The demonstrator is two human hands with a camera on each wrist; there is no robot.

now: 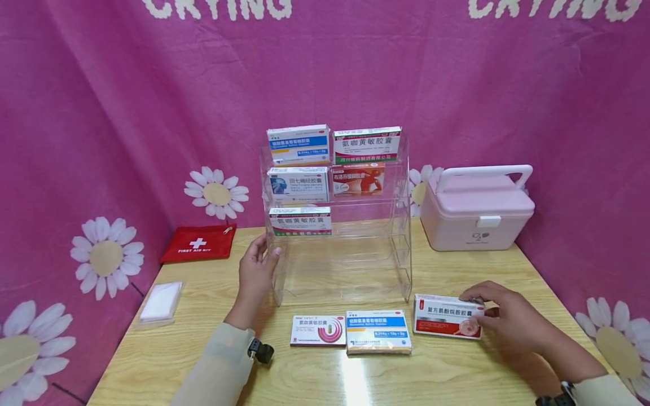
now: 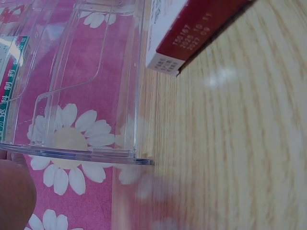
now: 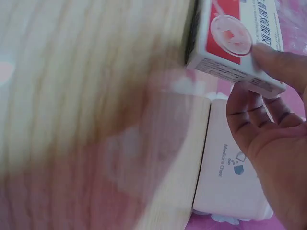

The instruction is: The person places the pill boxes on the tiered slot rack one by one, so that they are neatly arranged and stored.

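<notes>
My right hand (image 1: 508,318) pinches the right end of a white-and-red medicine box (image 1: 442,326) between thumb and fingers. In the right wrist view the thumb lies on the front of this box (image 3: 240,36), with fingers behind it. My left hand (image 1: 258,276) holds the left side of a clear stepped display rack (image 1: 345,276). Several medicine boxes stand on its upper tiers, among them a blue-and-white box (image 1: 298,148), a green-and-white box (image 1: 367,148) and an orange box (image 1: 358,180). On the table before the rack lie a pink-ringed box (image 1: 317,331) and another blue-and-white box (image 1: 379,332).
A pink medicine chest (image 1: 477,220) with a raised handle stands at the back right. At the left are a red first aid pouch (image 1: 198,243) and a white packet (image 1: 161,301). A pink flowered curtain (image 1: 335,73) closes off the back and sides.
</notes>
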